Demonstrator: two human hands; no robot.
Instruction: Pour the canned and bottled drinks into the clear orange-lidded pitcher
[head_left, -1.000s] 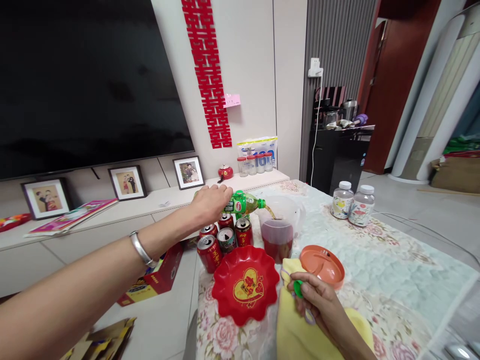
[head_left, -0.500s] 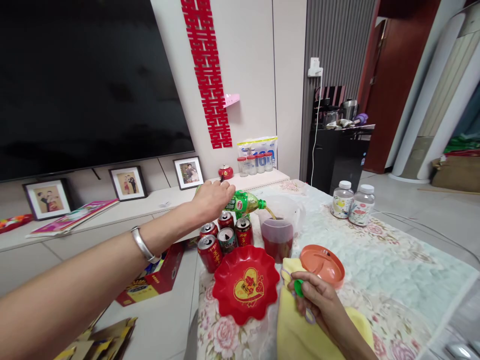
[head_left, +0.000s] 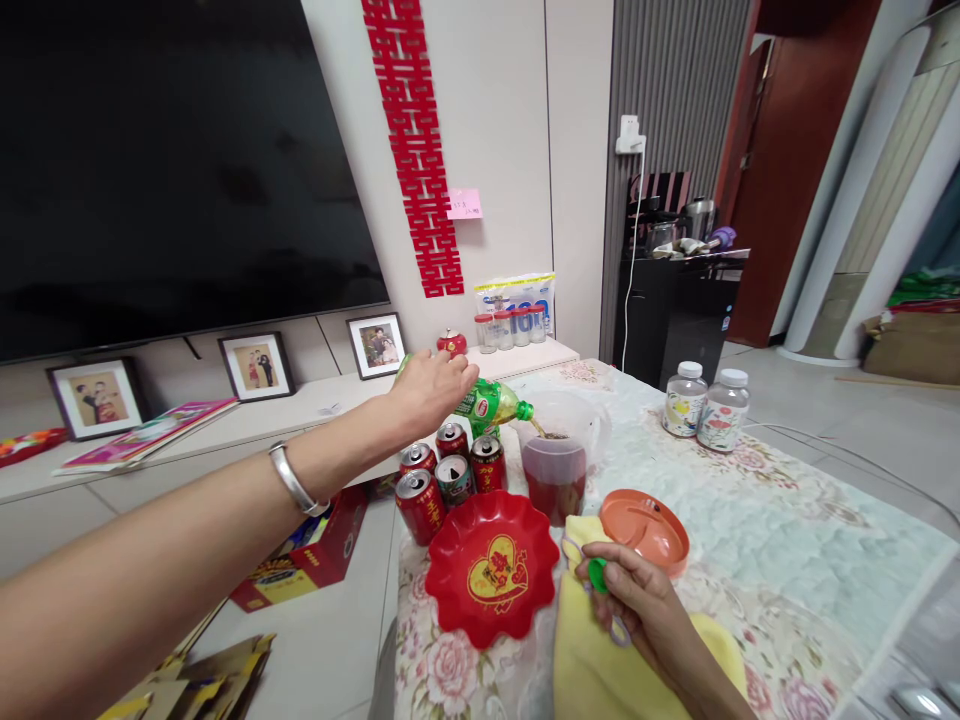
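Observation:
My left hand (head_left: pixel 436 392) is wrapped round a green-labelled plastic bottle (head_left: pixel 495 402), tipped with its mouth over the rim of a clear pitcher (head_left: pixel 556 480). Amber liquid streams from the bottle into the pitcher, which holds dark reddish liquid. In front, my right hand (head_left: pixel 637 592) pinches a green bottle cap (head_left: pixel 598 575) above a yellow cloth (head_left: pixel 592 650). An orange lid (head_left: pixel 645 530) lies just beyond the right hand. Several opened drink cans (head_left: pixel 420 507) stand below the left hand, behind a red scalloped plate (head_left: pixel 491 625).
Two white-capped jars (head_left: pixel 723 410) stand on the flowered tablecloth (head_left: pixel 795 510) at the right. Red-lidded glass jars (head_left: pixel 511 330) and photo frames (head_left: pixel 256 367) line the low cabinet at the back. A red carton (head_left: pixel 322 555) sits on the floor at left.
Liquid keeps running from the tilted bottle, in a thinner stream. My left hand and the bottle have shifted slightly to the right. The pink note on the wall hangs flatter.

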